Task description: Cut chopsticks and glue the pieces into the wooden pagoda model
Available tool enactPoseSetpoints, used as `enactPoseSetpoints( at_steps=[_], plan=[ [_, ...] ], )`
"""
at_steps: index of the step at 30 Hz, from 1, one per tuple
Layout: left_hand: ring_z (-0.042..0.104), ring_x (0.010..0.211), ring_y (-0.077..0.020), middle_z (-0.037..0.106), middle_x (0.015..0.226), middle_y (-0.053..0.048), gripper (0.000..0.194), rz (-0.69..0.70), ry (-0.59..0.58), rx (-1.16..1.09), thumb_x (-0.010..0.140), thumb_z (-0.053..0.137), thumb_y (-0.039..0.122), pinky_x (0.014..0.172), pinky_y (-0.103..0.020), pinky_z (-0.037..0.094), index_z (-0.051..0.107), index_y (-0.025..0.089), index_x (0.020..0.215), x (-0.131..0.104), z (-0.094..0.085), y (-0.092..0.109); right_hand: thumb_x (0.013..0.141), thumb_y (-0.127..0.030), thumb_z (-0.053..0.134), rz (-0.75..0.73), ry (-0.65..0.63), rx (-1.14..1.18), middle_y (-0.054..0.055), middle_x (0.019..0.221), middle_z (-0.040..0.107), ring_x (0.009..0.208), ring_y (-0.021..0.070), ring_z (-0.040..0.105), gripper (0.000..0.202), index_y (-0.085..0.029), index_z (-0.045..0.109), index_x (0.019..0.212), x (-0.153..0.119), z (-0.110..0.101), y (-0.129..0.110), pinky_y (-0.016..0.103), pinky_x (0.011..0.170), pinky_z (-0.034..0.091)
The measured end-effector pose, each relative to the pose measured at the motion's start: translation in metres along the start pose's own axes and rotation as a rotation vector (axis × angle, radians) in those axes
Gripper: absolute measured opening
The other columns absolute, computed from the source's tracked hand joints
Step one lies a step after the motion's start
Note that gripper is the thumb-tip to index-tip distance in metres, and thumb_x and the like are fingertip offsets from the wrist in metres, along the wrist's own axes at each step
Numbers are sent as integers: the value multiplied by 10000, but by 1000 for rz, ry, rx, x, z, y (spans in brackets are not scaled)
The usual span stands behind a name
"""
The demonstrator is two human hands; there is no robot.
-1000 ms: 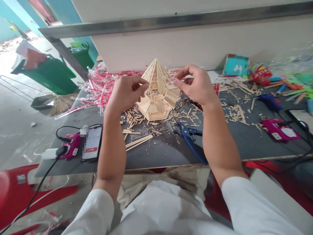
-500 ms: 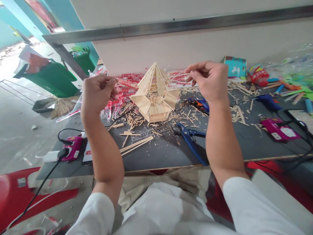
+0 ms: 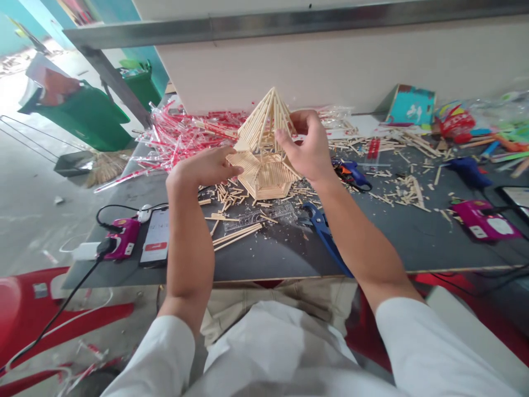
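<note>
A model built of thin wooden sticks (image 3: pixel 270 179), with a pointed cone-shaped roof and a many-sided base, stands on the dark table. My right hand (image 3: pixel 308 144) grips the right side of its roof between thumb and fingers. At the left edge of the model, my left hand (image 3: pixel 209 166) has its fingers closed around a flat stick panel beside the base. Short cut sticks lie around the base. In front are a clear ruler (image 3: pixel 258 219), several long sticks (image 3: pixel 237 235) and a blue cutter (image 3: pixel 326 237), partly behind my right forearm.
Red-and-clear plastic wrappers (image 3: pixel 173 138) heap at the back left. A phone (image 3: pixel 156 237) and a pink power adapter (image 3: pixel 124 237) lie at the left. Blue glue guns (image 3: pixel 469 173), another pink adapter (image 3: pixel 485 220) and coloured packaging (image 3: pixel 457 122) are to the right.
Both hands have come inward from either side to the stick model. My right hand now grips its roof, and my left hand is at its left panel. The view has shifted slightly.
</note>
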State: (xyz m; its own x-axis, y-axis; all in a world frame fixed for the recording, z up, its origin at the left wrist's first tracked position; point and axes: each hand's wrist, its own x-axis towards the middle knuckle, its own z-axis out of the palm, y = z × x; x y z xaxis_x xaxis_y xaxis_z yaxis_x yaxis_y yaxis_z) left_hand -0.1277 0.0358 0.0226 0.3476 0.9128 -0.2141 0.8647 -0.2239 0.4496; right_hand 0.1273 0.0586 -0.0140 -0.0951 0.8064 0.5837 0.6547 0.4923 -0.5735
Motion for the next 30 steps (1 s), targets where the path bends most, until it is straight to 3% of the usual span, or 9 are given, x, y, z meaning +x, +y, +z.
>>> enactPoseSetpoints(
  at_steps=[6, 12, 16, 20, 26, 30],
  plan=[
    [724, 857, -229, 768, 1024, -65, 829, -33, -15, 15, 871, 604, 561, 704, -283, 492, 383, 209, 1588, -1, -1, 0, 989, -231, 563, -9, -88, 69, 153, 1300, 644, 1130, 226, 672, 362, -186, 500, 1343, 2, -6, 4, 403, 1000, 555],
    [716, 868, -230, 763, 1019, -72, 858, -27, -21, 32, 861, 600, 572, 713, -281, 481, 367, 204, 1600, -1, -2, 1, 915, -269, 699, -76, -189, 115, 160, 1293, 648, 1159, 246, 675, 506, -163, 498, 1367, 4, -18, 12, 379, 959, 579],
    [718, 893, -242, 762, 1054, -83, 879, -28, -29, 57, 860, 592, 589, 733, -291, 482, 350, 196, 1609, -2, -2, 3, 997, -326, 598, -40, -109, 74, 164, 1285, 656, 1126, 245, 688, 377, -190, 521, 1339, 4, -11, 11, 406, 967, 575],
    [721, 929, -252, 759, 1115, -87, 895, -19, -42, 67, 861, 585, 608, 753, -295, 484, 327, 209, 1620, -1, -2, 3, 987, -264, 582, -41, -78, 68, 159, 1273, 653, 1091, 227, 691, 359, -172, 516, 1328, 4, -5, 13, 391, 940, 588],
    [720, 997, -275, 761, 1139, -86, 891, -21, -42, 66, 845, 587, 637, 813, -317, 495, 361, 235, 1608, -1, -1, 2, 902, -186, 658, -60, -158, 125, 141, 1299, 647, 1152, 228, 677, 485, -174, 509, 1363, 5, -12, 16, 377, 957, 596],
    [718, 1009, -265, 763, 1154, -75, 842, -12, -67, 54, 859, 555, 646, 833, -318, 497, 405, 246, 1585, -1, -1, 2, 920, -200, 658, -38, -229, 226, 116, 1314, 669, 1190, 222, 671, 400, -207, 572, 1310, 7, -25, 15, 383, 1010, 584]
  ],
)
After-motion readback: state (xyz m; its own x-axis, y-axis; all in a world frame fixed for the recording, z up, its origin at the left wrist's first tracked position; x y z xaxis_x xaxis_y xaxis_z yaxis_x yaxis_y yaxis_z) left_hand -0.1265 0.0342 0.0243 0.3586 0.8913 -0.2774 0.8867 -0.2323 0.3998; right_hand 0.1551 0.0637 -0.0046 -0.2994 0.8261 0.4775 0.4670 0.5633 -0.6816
